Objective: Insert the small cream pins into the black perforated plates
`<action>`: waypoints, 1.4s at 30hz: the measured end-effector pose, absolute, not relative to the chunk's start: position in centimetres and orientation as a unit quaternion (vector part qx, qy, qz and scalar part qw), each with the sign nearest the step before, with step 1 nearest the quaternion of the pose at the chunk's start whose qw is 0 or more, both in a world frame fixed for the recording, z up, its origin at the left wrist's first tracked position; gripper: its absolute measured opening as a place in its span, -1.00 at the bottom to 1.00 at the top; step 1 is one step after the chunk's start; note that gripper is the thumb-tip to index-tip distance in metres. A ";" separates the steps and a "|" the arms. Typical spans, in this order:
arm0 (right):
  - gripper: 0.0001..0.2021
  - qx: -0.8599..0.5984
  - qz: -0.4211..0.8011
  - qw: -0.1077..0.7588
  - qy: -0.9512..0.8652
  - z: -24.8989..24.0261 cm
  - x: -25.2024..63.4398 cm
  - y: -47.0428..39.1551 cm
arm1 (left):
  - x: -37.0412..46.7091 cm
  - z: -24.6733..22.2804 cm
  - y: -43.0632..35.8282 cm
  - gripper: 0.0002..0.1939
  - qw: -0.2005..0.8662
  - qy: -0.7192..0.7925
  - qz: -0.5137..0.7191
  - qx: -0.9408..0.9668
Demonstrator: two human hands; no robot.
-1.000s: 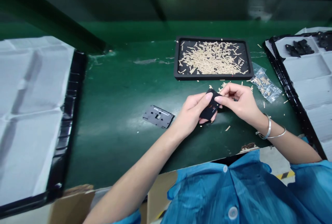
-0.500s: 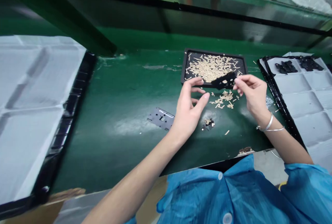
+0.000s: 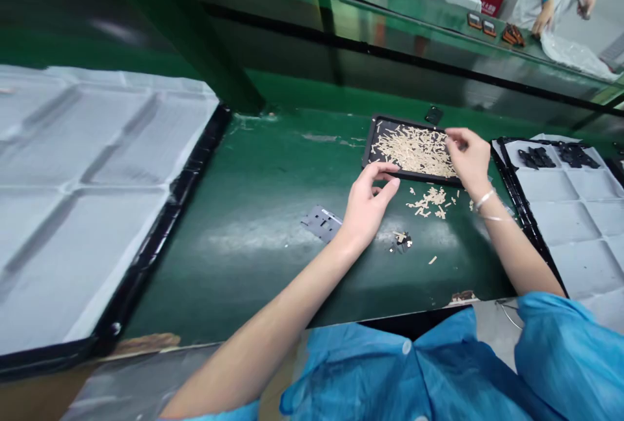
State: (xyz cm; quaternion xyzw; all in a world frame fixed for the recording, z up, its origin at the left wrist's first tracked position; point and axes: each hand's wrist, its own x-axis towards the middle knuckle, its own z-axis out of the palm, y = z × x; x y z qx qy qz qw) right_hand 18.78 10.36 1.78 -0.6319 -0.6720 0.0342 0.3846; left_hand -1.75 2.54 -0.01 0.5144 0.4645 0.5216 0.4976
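Note:
A black tray (image 3: 369,148) filled with small beige strips lies on the green table. My left hand (image 3: 369,203) hovers by its near left corner, thumb and fingers apart, nothing between them. Over the tray's right side is my right hand (image 3: 468,158), its fingers curled with the tips near the strips; whether they pinch anything is too small to tell. Behind the tray lies a black part (image 3: 433,115). Loose beige strips (image 3: 431,202) are scattered in front of it. A grey flat plate (image 3: 322,223) lies left of my left wrist, and a small pile of bits (image 3: 402,242) lies to the right.
A large white-lined tray (image 3: 121,135) stands at the left. Another lined tray (image 3: 560,193) at the right holds black parts (image 3: 578,155) in its back compartments. A green post (image 3: 214,51) rises behind. Beyond the shelf, a person's hand (image 3: 543,18) touches clear plastic.
The black part has left my right hand, and a black part now shows behind the tray. My right hand has moved over the strips. The view has shifted, showing a person behind.

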 end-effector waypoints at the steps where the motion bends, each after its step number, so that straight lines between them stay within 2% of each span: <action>1: -0.85 -0.590 0.067 0.372 -0.714 1.9 18.3 8.6 | -1.7 0.0 2.5 -0.81 0.499 0.461 0.525 0.512; 4: -0.92 -0.483 0.175 0.256 -0.819 2.2 16.5 3.5 | -1.5 0.1 2.3 -0.85 0.499 0.458 0.531 0.509; 7: -0.88 -0.489 0.217 0.128 -0.835 2.0 14.6 0.4 | -1.3 -0.1 2.4 -0.89 0.495 0.458 0.542 0.502; 11: -0.83 -0.535 0.239 0.062 -0.808 1.7 13.3 -0.5 | -1.4 -0.5 2.6 -0.89 0.498 0.460 0.553 0.485; 19: -0.86 -0.553 0.345 0.103 -0.751 1.3 14.1 0.0 | -1.4 -0.6 2.7 -0.91 0.528 0.450 0.544 0.472; 25: -0.69 -0.507 0.408 0.155 -0.743 0.8 15.7 0.4 | -1.1 0.1 2.2 -0.90 0.564 0.438 0.497 0.493; 27: -0.72 -0.507 0.404 0.191 -0.737 0.7 16.1 0.6 | -1.0 0.3 2.1 -0.89 0.565 0.447 0.472 0.509; 31: -0.80 -0.528 0.421 0.325 -0.662 0.2 16.4 0.7 | -1.0 0.6 1.8 -0.86 0.562 0.471 0.410 0.543; 35: -0.75 -0.540 0.473 0.414 -0.560 -0.1 16.3 0.7 | -0.7 0.7 1.2 -0.83 0.589 0.442 0.352 0.578; 42: -0.70 -0.541 0.442 0.397 -0.595 0.2 16.1 0.1 | -0.4 0.7 1.0 -0.81 0.595 0.429 0.350 0.583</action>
